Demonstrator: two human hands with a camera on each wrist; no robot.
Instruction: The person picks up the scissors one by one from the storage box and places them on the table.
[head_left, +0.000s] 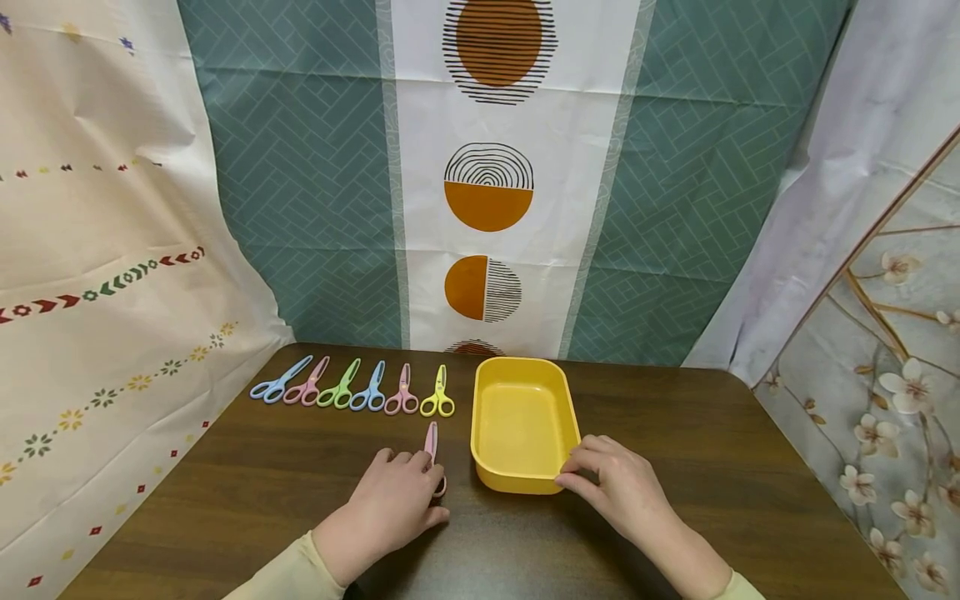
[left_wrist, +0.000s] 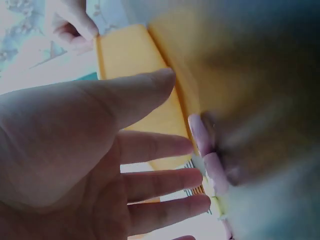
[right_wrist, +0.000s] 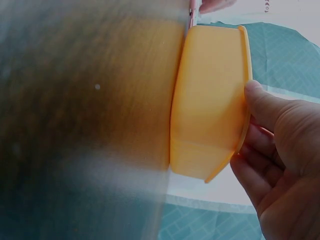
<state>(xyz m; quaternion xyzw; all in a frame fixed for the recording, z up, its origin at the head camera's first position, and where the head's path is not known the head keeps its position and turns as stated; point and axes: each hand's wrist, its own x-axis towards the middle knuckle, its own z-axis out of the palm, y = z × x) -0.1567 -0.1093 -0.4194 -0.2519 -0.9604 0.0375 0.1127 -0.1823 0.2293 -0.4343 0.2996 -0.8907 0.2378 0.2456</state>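
Note:
My left hand (head_left: 393, 500) is over a pair of pink scissors (head_left: 431, 440) lying to the left of a yellow plastic bin (head_left: 517, 483). In the left wrist view its fingers are stretched out, thumb apart, with fingertips right at the pink scissors (left_wrist: 216, 172). The palm hides part of the handles in the head view. At the bin's near right corner, my right hand (head_left: 618, 487) pinches the rim between thumb and fingers, as the right wrist view also shows. The bin (right_wrist: 212, 90) stands upright on the table, and no contents show inside it.
Behind my left hand, several scissors lie in a row, from blue scissors (head_left: 294, 372) at the left to yellow scissors (head_left: 440, 382) beside the bin. The dark wooden table (head_left: 712, 467) ends at a patterned curtain (head_left: 487, 250). Printed cloths hang on both sides.

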